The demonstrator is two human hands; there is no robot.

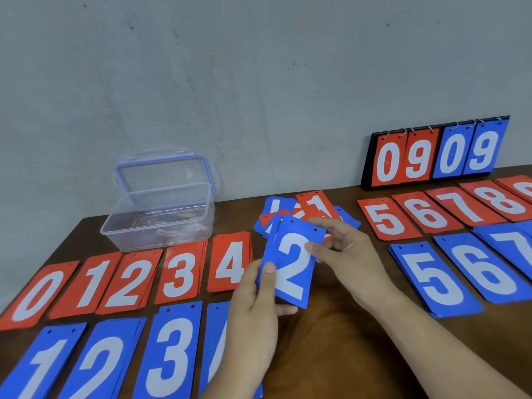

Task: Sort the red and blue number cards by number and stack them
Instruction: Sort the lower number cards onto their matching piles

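Lying nearest on the dark brown wooden table [316, 355], stacks of blue rectangular number cards [169, 355] show 1, 2 and 3. Just beyond, the left hand [253, 312] pinches a blue card with a white 2 [290, 263] at its lower left edge, thumb on its face. The right hand [348, 249] pinches the card's right edge between thumb and fingertips. Stacks of red number cards [178, 272] 0 to 4 lie behind. Farther back are a loose mixed heap of cards [313, 205], a clear lidded plastic box [161, 214] and a black flip scoreboard [431, 154].
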